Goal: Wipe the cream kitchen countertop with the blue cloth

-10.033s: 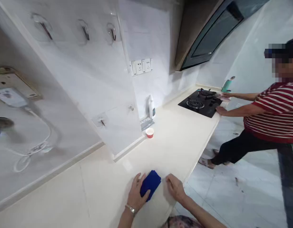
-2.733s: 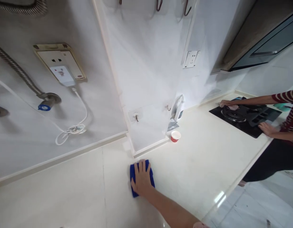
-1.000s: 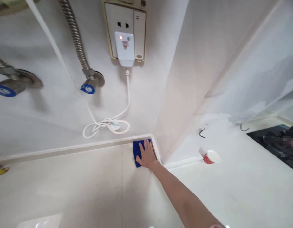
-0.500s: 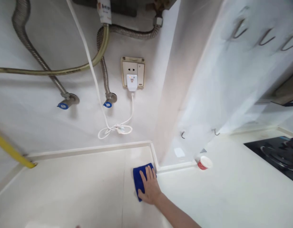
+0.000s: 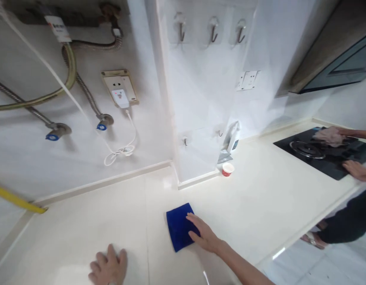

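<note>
A folded blue cloth lies flat on the white countertop. My right hand is at the cloth's right edge, its fingers stretched over that side and the thumb apart. Whether the fingertips press on the cloth or hover just above it is hard to tell. To the left, my left hand rests on the counter with fingers spread and nothing in it.
A red-and-white paper cup stands by the wall corner, near a white bottle. At the right, another person's hands are at the black stove, one on a pale rag. A yellow pipe rises at left.
The view has swung right, bringing the other person and the bottle into sight. My right hand has slid off most of the cloth toward its right edge. My left hand has come into view.
</note>
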Demonstrator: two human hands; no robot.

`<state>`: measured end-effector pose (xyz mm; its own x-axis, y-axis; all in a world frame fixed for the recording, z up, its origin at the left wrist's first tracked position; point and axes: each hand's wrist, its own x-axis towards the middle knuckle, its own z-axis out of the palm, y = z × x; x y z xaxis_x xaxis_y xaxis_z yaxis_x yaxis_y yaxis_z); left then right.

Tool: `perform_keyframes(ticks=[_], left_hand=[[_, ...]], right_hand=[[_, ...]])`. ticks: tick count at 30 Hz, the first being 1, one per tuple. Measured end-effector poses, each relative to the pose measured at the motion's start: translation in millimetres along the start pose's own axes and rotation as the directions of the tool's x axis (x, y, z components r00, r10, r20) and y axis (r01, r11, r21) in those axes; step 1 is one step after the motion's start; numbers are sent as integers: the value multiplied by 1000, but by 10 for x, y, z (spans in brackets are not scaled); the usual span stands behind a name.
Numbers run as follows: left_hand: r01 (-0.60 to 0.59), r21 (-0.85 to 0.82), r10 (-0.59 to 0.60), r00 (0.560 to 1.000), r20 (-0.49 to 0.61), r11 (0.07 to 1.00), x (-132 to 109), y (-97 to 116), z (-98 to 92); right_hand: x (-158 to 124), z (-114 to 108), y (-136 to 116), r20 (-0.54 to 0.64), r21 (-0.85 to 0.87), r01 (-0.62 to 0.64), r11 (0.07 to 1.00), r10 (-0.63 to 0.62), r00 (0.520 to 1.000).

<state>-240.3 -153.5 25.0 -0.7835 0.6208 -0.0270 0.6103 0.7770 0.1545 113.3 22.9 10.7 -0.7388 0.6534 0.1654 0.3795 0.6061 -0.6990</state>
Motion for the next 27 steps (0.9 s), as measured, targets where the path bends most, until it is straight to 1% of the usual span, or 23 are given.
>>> perform_keyframes(ticks=[1,2,4,6,8,10,11,12,14,17,19,21,23,27], left_hand=[[-85,-28,86,996,39,996,35,174,-14],[-181,-65,185,981,64,981,65,379,-15],[-348,-120,359,930,78,930,97,855,21],[-444,-154,460,884,85,883,93,1348,88],[-527,-185,551,827,113,829,69,1776,149],[-593,-205,626,761,172,778,52,2083,174],[-616,-207,650,731,208,760,52,2184,170],[-632,-202,664,707,244,748,62,2254,154],[-652,-179,671,672,313,736,110,2321,92],[-680,-138,673,636,378,720,243,2335,-60],[-694,-99,672,638,376,713,325,2342,-169],[-701,-54,673,657,339,711,345,2343,-247],[-713,-23,685,663,301,701,273,2315,-270],[-747,-22,721,633,282,664,-31,2152,-193]], right_hand=[[-131,-25,55,-80,49,-30,998,34,996],[-277,-48,117,-152,82,-57,995,69,986],[-597,-95,263,-260,102,-98,990,122,958],[-920,-161,432,-338,92,-131,987,154,928],[-1193,-245,602,-398,67,-155,986,169,902],[-1377,-325,744,-455,50,-173,984,177,873],[-1431,-355,798,-484,49,-179,983,180,857],[-1462,-376,838,-513,54,-182,982,183,839],[-1469,-391,878,-557,70,-183,981,190,809],[-1409,-383,868,-581,87,-182,979,198,789],[-1372,-382,854,-585,89,-182,979,199,786],[-1357,-384,852,-588,85,-184,979,198,784],[-1365,-383,861,-591,78,-196,978,203,781],[-1392,-371,880,-588,72,-208,976,209,781]])
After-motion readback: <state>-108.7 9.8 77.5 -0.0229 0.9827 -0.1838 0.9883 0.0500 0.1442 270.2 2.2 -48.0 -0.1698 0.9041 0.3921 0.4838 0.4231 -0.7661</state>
